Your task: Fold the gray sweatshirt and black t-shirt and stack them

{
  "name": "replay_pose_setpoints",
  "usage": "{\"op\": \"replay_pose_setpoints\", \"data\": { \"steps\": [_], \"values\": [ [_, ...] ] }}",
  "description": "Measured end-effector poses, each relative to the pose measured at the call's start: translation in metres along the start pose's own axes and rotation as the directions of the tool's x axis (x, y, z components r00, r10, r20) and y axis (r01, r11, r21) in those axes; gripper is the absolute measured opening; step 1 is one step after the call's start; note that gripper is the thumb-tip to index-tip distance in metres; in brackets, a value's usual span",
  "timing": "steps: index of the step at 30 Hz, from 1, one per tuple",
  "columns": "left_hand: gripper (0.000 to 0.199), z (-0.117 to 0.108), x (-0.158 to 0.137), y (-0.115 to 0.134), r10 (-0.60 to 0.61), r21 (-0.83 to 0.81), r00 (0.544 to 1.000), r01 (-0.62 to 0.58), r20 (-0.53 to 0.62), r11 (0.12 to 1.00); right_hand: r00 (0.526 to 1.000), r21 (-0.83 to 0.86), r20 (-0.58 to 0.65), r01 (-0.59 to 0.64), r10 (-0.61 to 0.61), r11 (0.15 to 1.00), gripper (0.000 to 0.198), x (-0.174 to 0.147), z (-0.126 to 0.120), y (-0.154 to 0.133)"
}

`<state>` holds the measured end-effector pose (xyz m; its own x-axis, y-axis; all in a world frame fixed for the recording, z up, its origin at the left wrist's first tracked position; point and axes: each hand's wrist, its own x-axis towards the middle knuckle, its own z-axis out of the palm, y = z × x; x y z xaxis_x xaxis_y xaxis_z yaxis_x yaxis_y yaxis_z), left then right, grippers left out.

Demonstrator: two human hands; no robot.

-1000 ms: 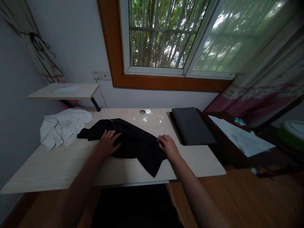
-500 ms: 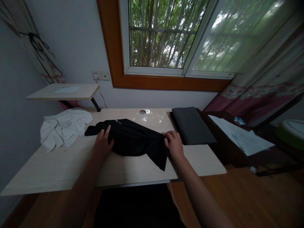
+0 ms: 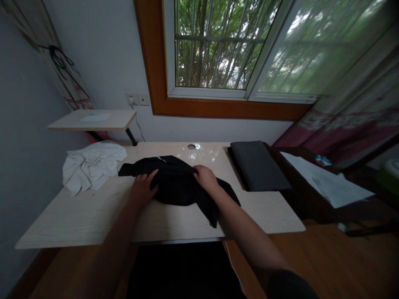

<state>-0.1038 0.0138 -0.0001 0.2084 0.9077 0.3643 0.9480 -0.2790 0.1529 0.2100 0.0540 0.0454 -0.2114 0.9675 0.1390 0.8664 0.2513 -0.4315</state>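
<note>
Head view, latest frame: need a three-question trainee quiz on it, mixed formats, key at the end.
1. True or false: the left hand and the right hand both touch the black garment.
2. What lies on the desk to the right of the garment?
A) a blue mug
B) a flat dark gray rectangular item
C) a wire basket
3. Fill in: the crumpled white cloth lies nearer the ____ hand.

Key: 1 true; 2 B; 3 left.

"What's worn up top?"
"A dark, plain sleeve [image 3: 289, 284], stopping short of the right forearm [image 3: 246, 228], which is bare."
"And lower down?"
"Black clothing [image 3: 179, 270], its details lost in shadow."
</note>
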Motion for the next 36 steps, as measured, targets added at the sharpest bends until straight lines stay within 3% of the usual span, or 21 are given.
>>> {"op": "replay_pose_setpoints", "data": {
  "steps": [3,7,10,12,14,16,18,21,23,26,28,30,36],
  "values": [
    [0.071,-0.001,0.003,-0.001,-0.001,-0.056,1.000,0.000,-0.020,0.998,0.976,0.314,-0.142,-0.114,0.166,0.943,0.027,0.015,-0.014,0.026],
    [0.069,-0.001,0.006,-0.004,-0.013,-0.114,0.992,-0.002,-0.126,0.994,0.898,0.684,-0.216,-0.141,0.384,0.715,0.034,0.019,-0.033,0.066],
    [0.062,-0.003,0.005,-0.006,-0.068,-0.126,0.982,0.046,-0.177,0.991,0.830,0.775,-0.262,-0.122,0.492,0.620,0.036,0.012,-0.034,0.089],
    [0.058,-0.005,0.004,-0.007,-0.134,-0.132,0.966,0.107,-0.222,0.986,0.792,0.754,-0.332,-0.103,0.512,0.649,0.039,0.004,-0.030,0.100],
    [0.052,-0.007,0.002,-0.008,-0.196,-0.134,0.939,0.164,-0.284,0.977,0.774,0.667,-0.407,-0.111,0.485,0.737,0.042,-0.004,-0.028,0.107],
    [0.045,-0.009,0.001,-0.007,-0.227,-0.133,0.918,0.193,-0.326,0.972,0.785,0.524,-0.461,-0.135,0.414,0.841,0.045,-0.013,-0.028,0.111],
    [0.037,-0.009,-0.001,-0.003,-0.173,-0.139,0.936,0.135,-0.307,0.981,0.797,0.362,-0.508,-0.147,0.327,0.920,0.046,-0.020,-0.032,0.112],
    [0.028,-0.007,-0.005,0.009,0.136,-0.219,0.979,-0.168,-0.153,0.961,0.817,0.135,-0.545,-0.137,0.189,0.981,0.045,-0.030,-0.040,0.104],
    [0.027,-0.006,-0.007,0.019,0.362,-0.311,0.931,-0.357,-0.042,0.881,0.853,0.003,-0.518,-0.074,0.065,0.997,0.039,-0.036,-0.043,0.095],
    [0.030,-0.006,-0.007,0.030,0.488,-0.386,0.872,-0.440,0.030,0.811,0.930,-0.099,-0.323,0.150,-0.174,0.984,0.026,-0.041,-0.042,0.084],
    [0.027,-0.006,-0.005,0.031,0.464,-0.378,0.886,-0.421,0.025,0.825,0.944,-0.086,-0.160,0.278,-0.289,0.957,0.023,-0.043,-0.038,0.080],
    [0.026,-0.004,-0.001,0.029,0.393,-0.342,0.919,-0.368,0.006,0.865,0.945,-0.061,-0.063,0.316,-0.320,0.947,0.020,-0.045,-0.033,0.080],
    [0.029,0.002,0.004,0.015,0.136,-0.209,0.990,-0.139,-0.026,0.968,0.973,-0.116,-0.060,0.215,-0.223,0.970,0.034,-0.050,-0.028,0.094]
  ]
}}
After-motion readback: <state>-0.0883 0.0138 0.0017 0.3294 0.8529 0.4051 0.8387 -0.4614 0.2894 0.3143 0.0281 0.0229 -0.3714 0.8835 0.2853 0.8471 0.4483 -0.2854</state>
